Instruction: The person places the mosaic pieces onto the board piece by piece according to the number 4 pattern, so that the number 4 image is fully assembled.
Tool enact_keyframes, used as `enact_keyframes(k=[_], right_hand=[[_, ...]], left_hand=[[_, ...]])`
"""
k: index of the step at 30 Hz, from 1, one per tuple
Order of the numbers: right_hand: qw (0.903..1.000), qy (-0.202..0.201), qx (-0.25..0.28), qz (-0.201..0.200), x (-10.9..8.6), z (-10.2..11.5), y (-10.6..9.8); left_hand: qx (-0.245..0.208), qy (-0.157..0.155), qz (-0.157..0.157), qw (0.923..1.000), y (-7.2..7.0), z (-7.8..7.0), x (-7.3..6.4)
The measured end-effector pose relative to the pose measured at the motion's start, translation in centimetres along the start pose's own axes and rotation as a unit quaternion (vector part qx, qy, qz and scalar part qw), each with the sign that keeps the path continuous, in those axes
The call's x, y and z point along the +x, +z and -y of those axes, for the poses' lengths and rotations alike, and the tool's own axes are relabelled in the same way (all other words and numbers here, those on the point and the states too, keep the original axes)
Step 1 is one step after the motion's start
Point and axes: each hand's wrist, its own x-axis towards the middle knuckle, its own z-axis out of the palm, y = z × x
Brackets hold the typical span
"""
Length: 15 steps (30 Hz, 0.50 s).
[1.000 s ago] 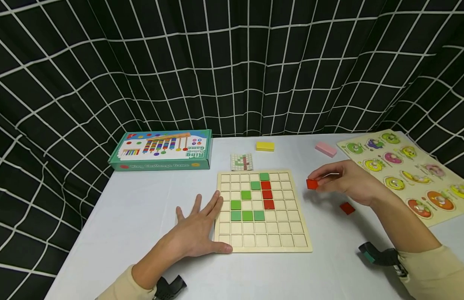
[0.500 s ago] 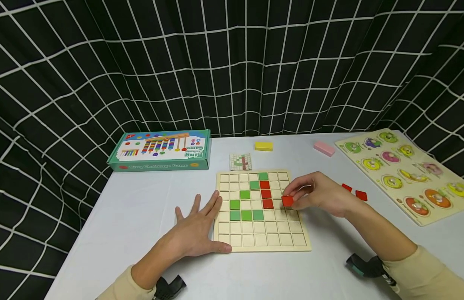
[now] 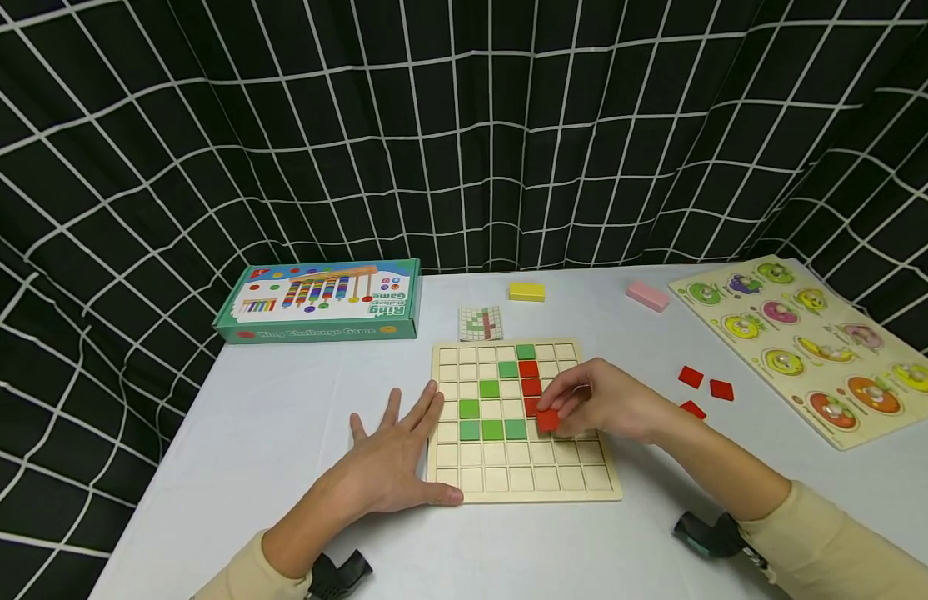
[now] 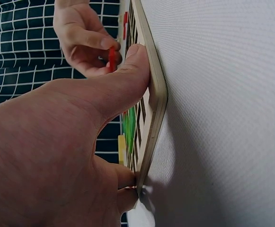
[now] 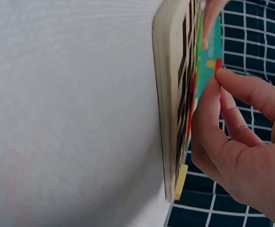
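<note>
A square wooden grid board lies on the table, with several green tiles and a column of red tiles set in its cells. My right hand pinches a loose red tile between thumb and fingertips, just above the board below that column. In the right wrist view this red tile is held clear of the board surface. My left hand lies spread at the board's left edge. Its thumb rests on the board's front corner in the left wrist view.
Several red tiles lie right of the board. Behind it are a small pattern card, a yellow block and a pink block. A game box sits at the back left, a fruit puzzle board at the right.
My right hand has carried the red tile leftward from the table's right side to over the board. The loose red tiles at right are now uncovered. My left hand has stayed put.
</note>
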Motion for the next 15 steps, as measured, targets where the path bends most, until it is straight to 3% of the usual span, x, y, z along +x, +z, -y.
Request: enact_keyframes(k=[15], right_hand=[[0.9966, -0.019, -0.079, -0.01, 0.6, 0.6, 1.4]], left_hand=[[-0.001, 0.001, -0.002, 1.0, 0.0, 0.0, 0.0]])
